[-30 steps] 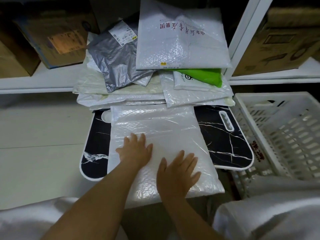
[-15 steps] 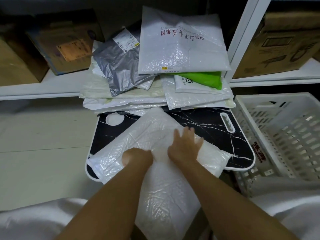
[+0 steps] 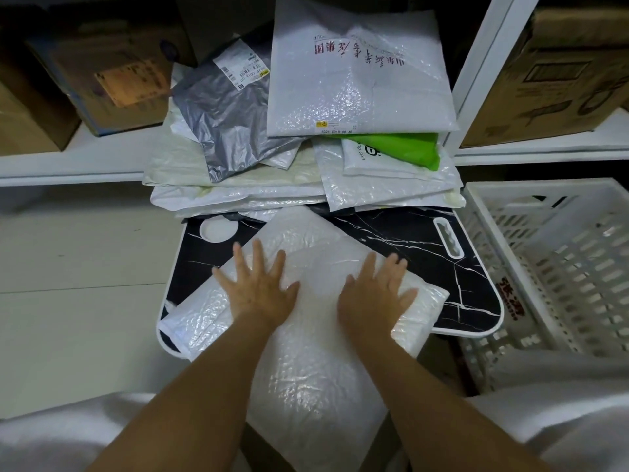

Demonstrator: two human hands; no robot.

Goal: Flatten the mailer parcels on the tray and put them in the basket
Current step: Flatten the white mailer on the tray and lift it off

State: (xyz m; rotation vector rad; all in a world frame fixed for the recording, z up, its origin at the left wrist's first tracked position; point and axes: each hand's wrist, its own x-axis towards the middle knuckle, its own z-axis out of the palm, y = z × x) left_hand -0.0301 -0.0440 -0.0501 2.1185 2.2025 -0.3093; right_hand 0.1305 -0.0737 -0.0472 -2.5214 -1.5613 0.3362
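A white bubble mailer (image 3: 316, 267) lies turned diagonally on the black marble-pattern tray (image 3: 418, 240), its near corner hanging over the tray's front edge. My left hand (image 3: 258, 287) presses flat on the mailer's left half with fingers spread. My right hand (image 3: 374, 294) presses flat on its right half. Behind the tray sits a pile of several more mailers: a large white one with red print (image 3: 360, 73), a grey one (image 3: 231, 114) and a green-and-white one (image 3: 394, 151). The white slotted basket (image 3: 558, 253) stands to the right of the tray.
White shelving (image 3: 68, 161) runs behind the pile, with cardboard boxes (image 3: 102, 63) on the left and another box (image 3: 561, 69) on the right. A white upright post (image 3: 483, 69) stands beside the pile. Pale floor (image 3: 75, 301) lies on the left.
The mailer was turned from square to diagonal on the tray. Both hands, which briefly gathered it near the middle, now lie spread flat and further apart on it.
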